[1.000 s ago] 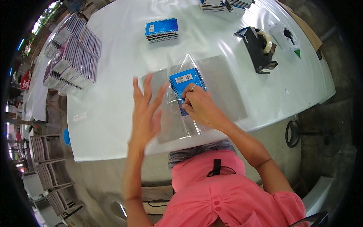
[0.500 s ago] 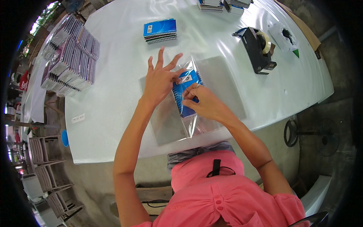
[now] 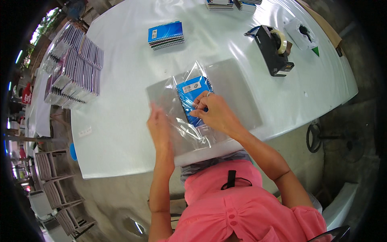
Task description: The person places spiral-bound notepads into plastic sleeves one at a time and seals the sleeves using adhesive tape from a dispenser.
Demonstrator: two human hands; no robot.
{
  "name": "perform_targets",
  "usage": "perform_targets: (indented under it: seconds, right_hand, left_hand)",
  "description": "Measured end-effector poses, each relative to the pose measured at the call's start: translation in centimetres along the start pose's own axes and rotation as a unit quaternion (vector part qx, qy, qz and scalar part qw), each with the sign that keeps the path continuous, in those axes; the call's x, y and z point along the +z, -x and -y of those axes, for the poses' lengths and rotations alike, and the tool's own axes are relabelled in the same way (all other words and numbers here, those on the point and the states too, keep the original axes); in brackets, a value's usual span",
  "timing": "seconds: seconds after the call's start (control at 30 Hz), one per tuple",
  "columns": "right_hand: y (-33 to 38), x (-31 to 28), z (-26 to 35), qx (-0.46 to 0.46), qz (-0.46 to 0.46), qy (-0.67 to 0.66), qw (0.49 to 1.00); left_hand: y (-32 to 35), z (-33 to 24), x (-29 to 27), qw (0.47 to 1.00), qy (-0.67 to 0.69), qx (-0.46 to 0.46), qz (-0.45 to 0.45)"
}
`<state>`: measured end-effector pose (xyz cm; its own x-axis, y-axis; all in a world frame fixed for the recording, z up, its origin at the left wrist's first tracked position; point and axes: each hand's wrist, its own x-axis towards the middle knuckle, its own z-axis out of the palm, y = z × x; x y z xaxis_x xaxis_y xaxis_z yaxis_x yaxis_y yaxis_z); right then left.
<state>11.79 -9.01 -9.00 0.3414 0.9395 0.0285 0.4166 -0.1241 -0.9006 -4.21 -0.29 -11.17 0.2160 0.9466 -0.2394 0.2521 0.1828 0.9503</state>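
A blue spiral-bound notebook with a white label lies tilted on a crinkled sheet of clear plastic film. Beneath them a stack of flat translucent sheets rests near the table's front edge. My right hand is over the notebook's lower right part, thumb and fingers closed in a pinch; what is between the fingertips is hidden. At the film's left side is my left hand, smeared by motion, so its grip does not show.
A small pile of blue notebooks stands farther back. Wrapped spiral notebooks are heaped at the left. On the right are a black tape dispenser and a white plastic bag. More notebooks sit at the far edge.
My left hand has moved from the notebook's top left corner down toward me, beside the film's left edge. The film now spreads farther left. My right hand stays over the notebook.
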Motion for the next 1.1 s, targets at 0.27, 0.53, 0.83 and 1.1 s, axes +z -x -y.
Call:
perform_targets:
  seconds: [0.27,0.53,0.83,1.1]
  right_hand:
    - [0.3,-0.4,0.2,-0.026,0.014,-0.003,1.0]
    - [0.7,-0.1,0.1,-0.053,-0.023,-0.002,0.998]
    - [0.7,-5.7,-3.5,-0.293,0.078,0.297,0.906]
    - [-0.4,-5.9,-2.7,-0.272,0.151,0.306,0.9]
  left_hand:
    - [-2.1,-8.7,0.8,0.666,-0.466,0.548,0.201]
    - [-6.9,-9.5,2.8,0.432,-0.552,0.619,0.356]
    - [-7.1,-6.1,1.7,0.531,-0.47,0.671,0.218]
    - [-7.7,-5.1,2.8,0.566,-0.433,0.674,0.196]
